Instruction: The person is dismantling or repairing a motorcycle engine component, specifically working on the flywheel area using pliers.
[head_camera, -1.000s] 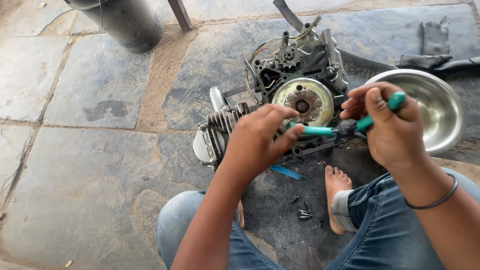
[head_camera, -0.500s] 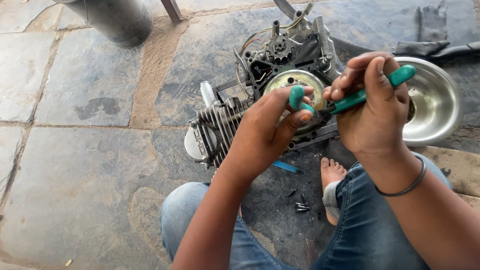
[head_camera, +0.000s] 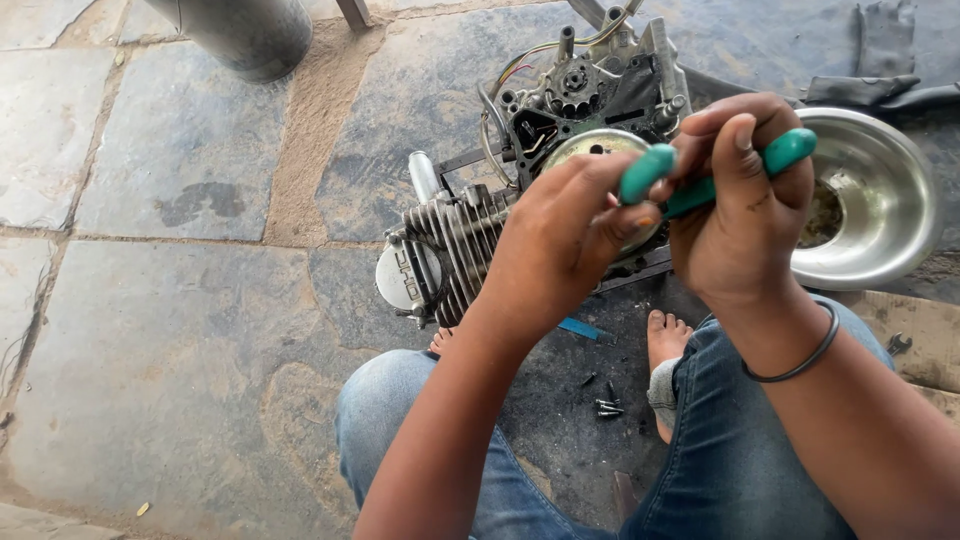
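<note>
A small motorcycle engine (head_camera: 500, 215) lies on the stone floor in front of me, with finned cylinder at the left and a round flywheel partly hidden behind my hands. Both hands hold green-handled pliers over it. My left hand (head_camera: 565, 235) grips one green handle (head_camera: 646, 172). My right hand (head_camera: 738, 205) grips the other green handle (head_camera: 778, 155). The jaws of the pliers are hidden by my fingers.
A steel bowl (head_camera: 880, 200) stands right of the engine. Several dark bolts (head_camera: 605, 407) lie on the floor between my knees, near my bare foot (head_camera: 665, 345). A grey cylinder base (head_camera: 245, 30) stands at the top left. Black rubber pieces (head_camera: 885, 60) lie top right.
Both hands have risen toward the camera with the pliers, and the handles have spread apart. The view has shifted slightly; the engine has not moved.
</note>
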